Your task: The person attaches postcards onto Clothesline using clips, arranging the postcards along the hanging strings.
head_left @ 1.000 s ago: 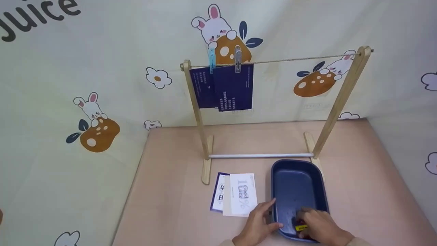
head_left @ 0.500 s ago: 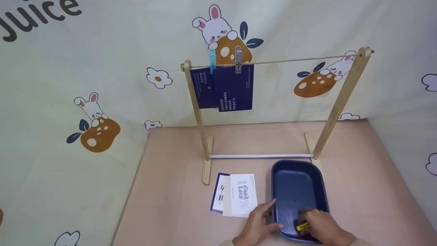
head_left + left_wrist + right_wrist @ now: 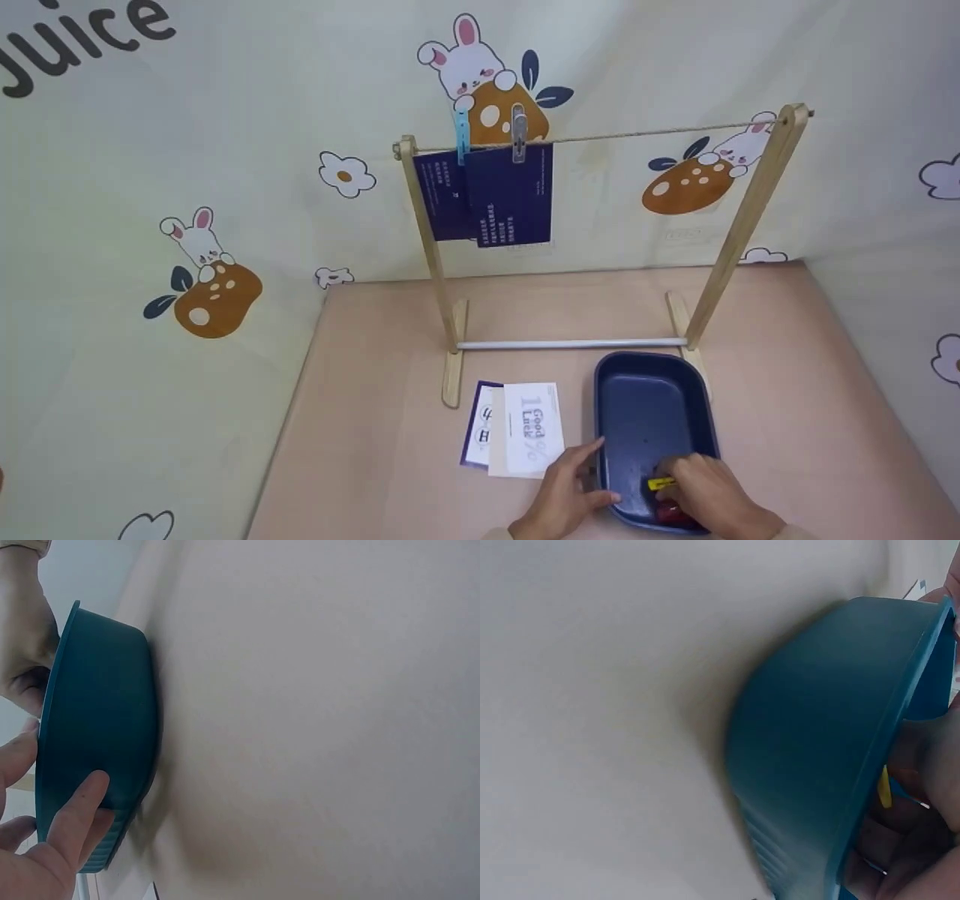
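Observation:
The dark blue tray sits on the table at the lower right. My left hand holds its left wall, thumb at the rim and fingers on the outer side. My right hand reaches into the near end and pinches a yellow clothespin. Beneath that hand lies something dark red, mostly hidden. In the right wrist view a bit of the yellow clothespin shows behind the tray rim.
Behind stands a wooden rack with a string across its top. Two dark blue cards hang there from a light blue clothespin and a clear one. White cards lie left of the tray.
My right hand has shifted slightly in the tray. The yellow clothespin has turned and risen a little, and more of the dark red thing shows. The left hand stays put.

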The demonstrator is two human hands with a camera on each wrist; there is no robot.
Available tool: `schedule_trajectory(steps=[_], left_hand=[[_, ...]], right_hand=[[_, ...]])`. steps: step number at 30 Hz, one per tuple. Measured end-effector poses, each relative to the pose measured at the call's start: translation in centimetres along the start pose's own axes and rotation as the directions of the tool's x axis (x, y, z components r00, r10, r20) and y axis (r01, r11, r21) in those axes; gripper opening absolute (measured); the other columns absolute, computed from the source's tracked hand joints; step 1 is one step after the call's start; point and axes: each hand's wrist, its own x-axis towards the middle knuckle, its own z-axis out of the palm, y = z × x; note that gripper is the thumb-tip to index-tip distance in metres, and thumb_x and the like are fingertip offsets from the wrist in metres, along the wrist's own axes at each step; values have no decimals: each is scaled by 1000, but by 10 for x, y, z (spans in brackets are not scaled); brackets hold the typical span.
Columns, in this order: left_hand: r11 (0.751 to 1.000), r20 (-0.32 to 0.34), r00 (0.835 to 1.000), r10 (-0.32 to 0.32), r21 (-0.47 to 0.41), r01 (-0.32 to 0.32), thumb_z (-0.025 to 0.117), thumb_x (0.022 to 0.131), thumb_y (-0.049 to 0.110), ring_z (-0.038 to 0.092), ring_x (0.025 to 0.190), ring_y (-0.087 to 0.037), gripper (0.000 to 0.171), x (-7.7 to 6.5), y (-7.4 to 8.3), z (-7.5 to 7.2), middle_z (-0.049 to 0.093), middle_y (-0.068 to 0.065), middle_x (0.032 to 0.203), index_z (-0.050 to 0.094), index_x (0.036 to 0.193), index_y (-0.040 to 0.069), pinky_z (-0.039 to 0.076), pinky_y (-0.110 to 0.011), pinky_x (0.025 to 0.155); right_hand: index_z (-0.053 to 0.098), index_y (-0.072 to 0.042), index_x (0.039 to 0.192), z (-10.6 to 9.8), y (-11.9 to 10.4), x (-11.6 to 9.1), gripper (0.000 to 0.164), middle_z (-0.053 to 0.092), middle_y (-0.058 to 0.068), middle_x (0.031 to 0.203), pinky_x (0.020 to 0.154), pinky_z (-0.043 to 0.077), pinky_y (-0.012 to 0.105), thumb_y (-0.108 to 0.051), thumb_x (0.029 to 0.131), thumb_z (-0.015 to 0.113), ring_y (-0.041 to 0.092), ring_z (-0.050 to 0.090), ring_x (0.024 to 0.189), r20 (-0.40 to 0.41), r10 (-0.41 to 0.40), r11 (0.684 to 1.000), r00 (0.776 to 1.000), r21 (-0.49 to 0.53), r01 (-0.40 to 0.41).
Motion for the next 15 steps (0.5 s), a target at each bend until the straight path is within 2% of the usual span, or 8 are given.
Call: schedule_trajectory(steps=[3,6,10,15], left_hand=[[1000,1,1000,29,9,-29,77,70,24,57,104,-12,73,-1,-1,0,50,-6,126,44,135,19,49,-24,87],[1000,4,1000,2,7,-2,76,70,25,56,99,-9,72,-2,0,-1,49,-3,128,44,135,24,49,-23,84],[1000,12,1000,-19,14,19,76,71,26,54,97,-7,72,-2,0,-1,49,-1,129,42,135,26,48,-22,82],[999,12,1000,20,29,-20,75,72,27,53,93,-10,72,-2,-1,-1,50,-3,126,42,135,27,48,-22,76]], right_hand=[[70,-19,80,-1,0,1,10,65,-12,68,48,41,21,-26,73,74,-4,51,58,-56,-55,999,997,-7,54],[71,-21,84,-2,-1,2,12,67,-13,74,51,46,21,-30,77,70,-3,56,63,-96,-115,993,989,-1,115],[73,-22,85,-2,-3,2,15,69,-12,76,53,49,21,-33,77,70,-2,60,66,-157,-175,984,972,9,179],[74,-21,88,-3,-2,2,16,67,-12,75,53,49,16,-33,78,69,-7,55,65,-177,-205,974,963,63,219]])
